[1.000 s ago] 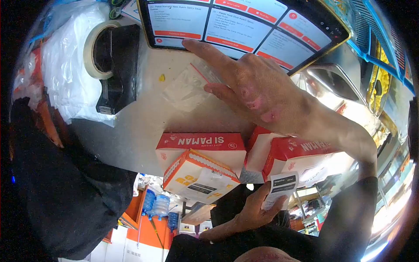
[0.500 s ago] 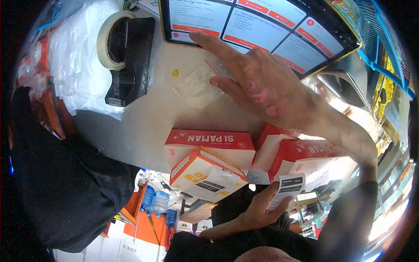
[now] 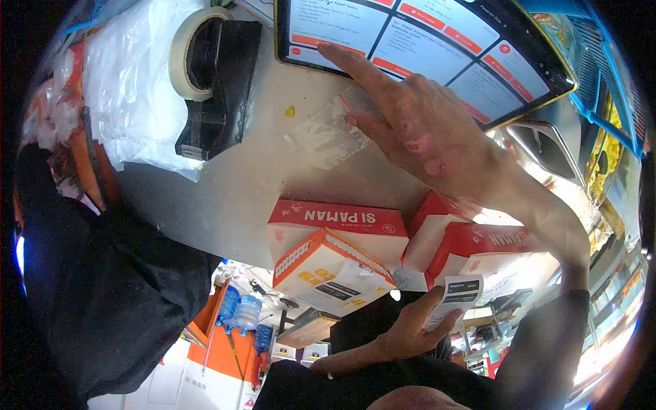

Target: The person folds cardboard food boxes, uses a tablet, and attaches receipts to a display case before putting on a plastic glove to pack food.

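My right hand [image 3: 437,130] reaches over the table, index finger stretched out and thumb apart. Its fingertip is at an orange button low on the screen of a tablet [image 3: 410,44], which shows order lists. Lower down, my left hand [image 3: 417,321] pinches a small white printed slip [image 3: 454,297] between thumb and fingers. Above the slip are red and white "SI PAMAN" boxes [image 3: 342,220], partly covering one another. An orange and white box [image 3: 335,273] with a printed label leans in front of one. A clear plastic packet [image 3: 328,140] lies beneath my right hand.
A black tape dispenser [image 3: 222,109] with a tape roll [image 3: 176,61] stands left of the tablet, beside white plastic bags [image 3: 130,96]. Blue baskets [image 3: 608,102] and a metal container [image 3: 547,150] are at the right. Black cloth [image 3: 116,294] fills the lower left.
The view has shifted, so the tablet and boxes sit slightly farther right. My right fingertip has moved slightly up on the screen, onto the orange button. My left hand still holds the slip.
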